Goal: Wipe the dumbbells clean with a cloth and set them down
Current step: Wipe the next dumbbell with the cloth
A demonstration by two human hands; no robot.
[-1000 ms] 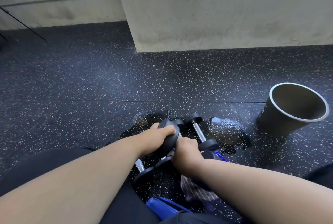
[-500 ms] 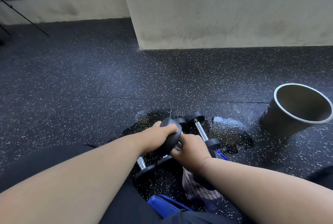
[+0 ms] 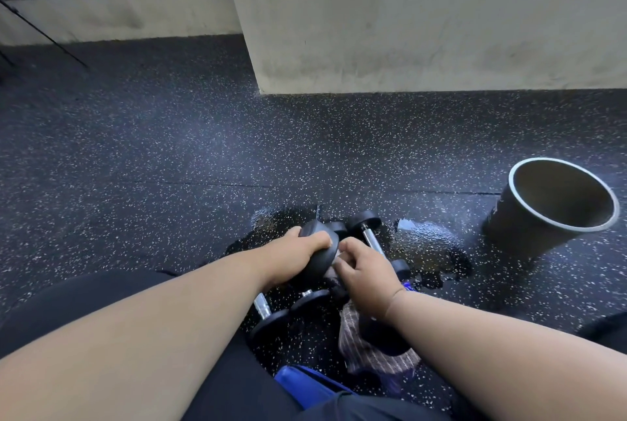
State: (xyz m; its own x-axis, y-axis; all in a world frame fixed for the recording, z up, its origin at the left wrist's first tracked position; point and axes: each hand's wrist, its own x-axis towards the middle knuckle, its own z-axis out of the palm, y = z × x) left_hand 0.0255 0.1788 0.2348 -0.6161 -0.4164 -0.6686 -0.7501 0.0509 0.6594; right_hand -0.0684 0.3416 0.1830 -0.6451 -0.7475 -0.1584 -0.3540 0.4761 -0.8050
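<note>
Down on the speckled rubber floor (image 3: 169, 156), a person is kneeling over a cluster of small black dumbbells. Their left hand (image 3: 291, 251) is curling over and gripping the round head of the raised dumbbell (image 3: 320, 251), tilting it up off the floor. Their right hand (image 3: 364, 276) is closing around that dumbbell's handle just beside the head, pinching a bit of the striped cloth (image 3: 369, 352) against it, while the rest of the cloth is trailing down beneath the wrist toward the person. Another dumbbell (image 3: 371, 237) is lying just beyond the hands, its chrome bar showing, and a third dumbbell (image 3: 268, 315) is lying under the left forearm. All of them are sitting at a wet patch (image 3: 424, 244) on the floor. Well apart to the right, a dark bucket (image 3: 543, 217) is standing open, and a blue object (image 3: 305, 383) is showing near the knees.
</note>
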